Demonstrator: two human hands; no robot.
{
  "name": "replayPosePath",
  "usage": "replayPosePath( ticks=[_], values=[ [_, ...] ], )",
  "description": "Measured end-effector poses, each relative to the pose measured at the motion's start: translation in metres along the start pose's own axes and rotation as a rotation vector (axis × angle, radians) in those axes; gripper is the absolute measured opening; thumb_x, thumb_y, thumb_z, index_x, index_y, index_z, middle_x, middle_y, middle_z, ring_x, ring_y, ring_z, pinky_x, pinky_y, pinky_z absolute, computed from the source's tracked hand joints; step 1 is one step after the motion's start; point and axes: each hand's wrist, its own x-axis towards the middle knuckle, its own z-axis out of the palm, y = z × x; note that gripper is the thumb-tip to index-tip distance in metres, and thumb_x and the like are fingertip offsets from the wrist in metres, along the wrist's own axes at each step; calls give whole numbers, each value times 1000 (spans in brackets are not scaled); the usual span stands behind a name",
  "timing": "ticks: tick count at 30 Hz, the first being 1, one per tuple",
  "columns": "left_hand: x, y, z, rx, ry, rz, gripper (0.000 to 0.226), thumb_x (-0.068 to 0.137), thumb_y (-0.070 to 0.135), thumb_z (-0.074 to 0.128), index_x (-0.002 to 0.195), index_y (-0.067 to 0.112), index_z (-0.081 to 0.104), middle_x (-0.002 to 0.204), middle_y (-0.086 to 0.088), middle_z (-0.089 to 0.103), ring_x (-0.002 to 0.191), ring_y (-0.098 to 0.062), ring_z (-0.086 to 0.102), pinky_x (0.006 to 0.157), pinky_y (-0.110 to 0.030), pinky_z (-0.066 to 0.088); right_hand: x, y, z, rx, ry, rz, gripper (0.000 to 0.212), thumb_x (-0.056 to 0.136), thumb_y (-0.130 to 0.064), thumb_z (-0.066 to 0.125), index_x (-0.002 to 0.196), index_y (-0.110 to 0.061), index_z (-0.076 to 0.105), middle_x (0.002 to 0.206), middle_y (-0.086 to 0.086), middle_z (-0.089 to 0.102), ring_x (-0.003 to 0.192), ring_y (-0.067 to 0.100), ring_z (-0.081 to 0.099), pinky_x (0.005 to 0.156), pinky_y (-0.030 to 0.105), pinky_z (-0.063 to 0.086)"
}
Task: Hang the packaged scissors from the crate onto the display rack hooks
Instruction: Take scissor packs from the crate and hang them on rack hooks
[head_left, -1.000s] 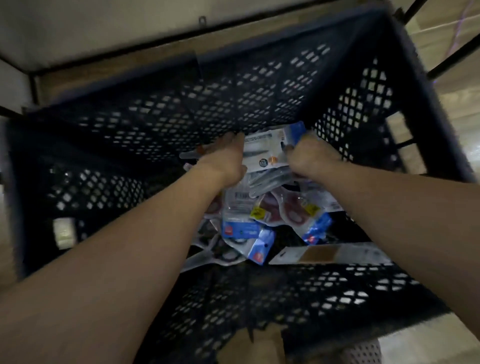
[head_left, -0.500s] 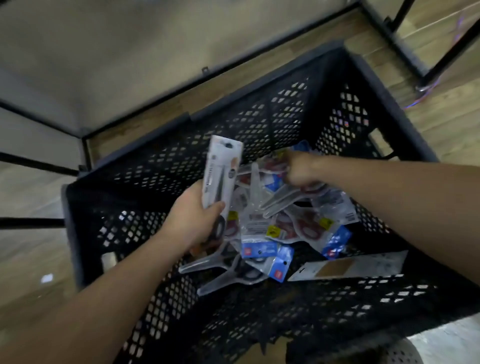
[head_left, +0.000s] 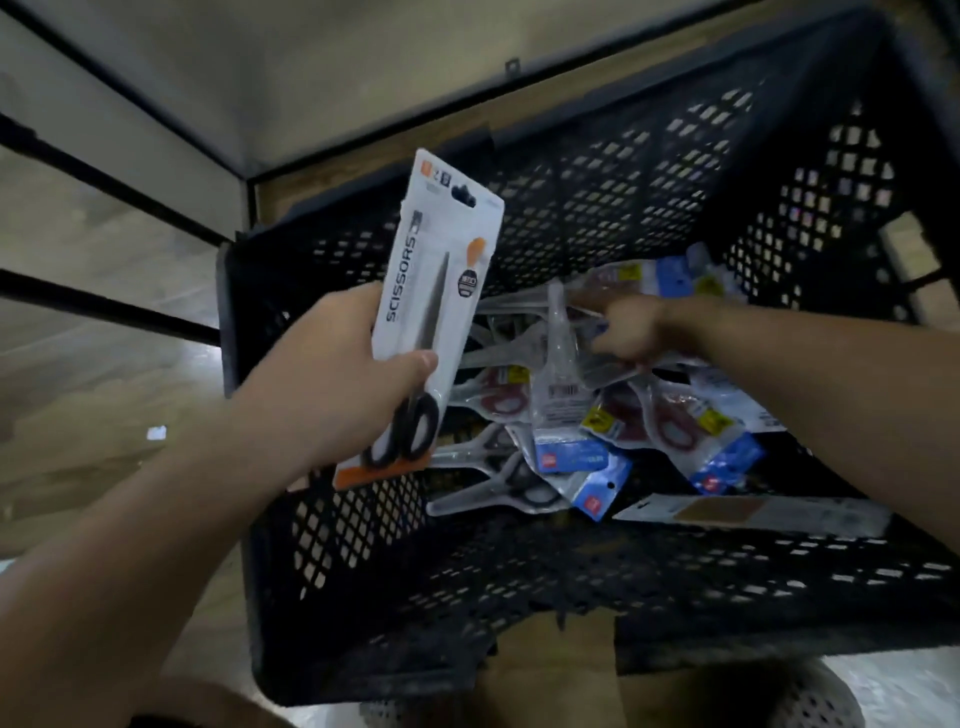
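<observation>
Your left hand (head_left: 332, 374) has thumb and fingers clamped across the lower half of the SCISSORS pack (head_left: 436, 291), held upright over the left wall of the crate (head_left: 623, 218). Your right hand (head_left: 628, 332) is curled into the loose packs (head_left: 670, 421) on the crate floor, too blurred to tell if it's got one. Expect light, stiff card, weight biased to the handles at the near end, probably slick: grip low by the edges and keep the hang hole (head_left: 464, 195) at the far end free.
</observation>
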Motion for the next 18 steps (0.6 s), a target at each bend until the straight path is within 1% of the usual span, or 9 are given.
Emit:
replayPosePath(
  ticks=[2,3,5,8,11,13,14,16,18],
  values=[
    [-5,-4,-6,42,21,-22,33,93,27,70,126,33,65,94,24,60,81,3,56,64,-13,36,-6,-12,15,-36,-153,-63,56,97,-21,61,144,-45,43,130,1,64,95,23,69,79,27,61],
    [-6,-3,-9,55,37,-31,34,94,28,70,127,33,65,97,21,62,84,-4,58,64,-17,37,-6,-19,27,-57,-262,-55,54,96,-26,64,146,-40,47,134,0,62,105,24,68,89,31,59],
    [-8,-2,-12,76,59,-24,35,94,29,69,128,32,63,105,16,63,92,-12,59,68,-28,40,-4,-34,47,-173,-371,-40,57,95,-34,65,150,-33,48,149,0,53,124,27,60,104,44,52],
    [-13,-3,-11,90,50,-12,36,94,30,68,129,33,61,109,12,65,95,-19,62,77,-34,43,4,-52,66,-254,-339,-67,52,98,-30,57,149,-26,50,153,4,49,131,27,54,109,42,47],
    [-17,-11,-5,73,33,-20,37,93,29,69,129,33,62,112,13,66,100,-20,63,83,-35,46,6,-53,56,-321,-144,-146,44,95,-30,60,139,-23,56,144,10,54,127,30,54,103,40,48],
    [-18,-16,0,73,30,-29,38,94,28,69,130,31,61,113,14,64,104,-18,62,85,-34,45,6,-42,48,-396,57,-154,63,92,-40,63,149,-25,42,153,10,42,142,32,39,113,45,38],
    [-18,-19,3,82,28,-35,37,95,29,68,131,31,60,113,16,61,104,-16,60,85,-34,44,6,-36,47,-419,87,-128,74,93,-42,62,156,-25,29,163,9,29,151,30,25,120,46,29],
    [-18,-24,8,111,23,-50,33,96,31,66,129,32,58,115,17,59,102,-13,57,84,-33,44,1,-27,50,-495,-1,-93,88,94,-42,61,163,-24,8,172,4,1,158,27,1,125,48,13],
    [-19,-28,13,143,10,-52,30,97,32,64,126,31,57,118,15,60,99,-12,55,82,-33,44,-5,-27,60,-551,-135,-60,99,94,-46,63,164,-24,-4,171,2,-16,158,26,-10,126,48,5]
  ],
)
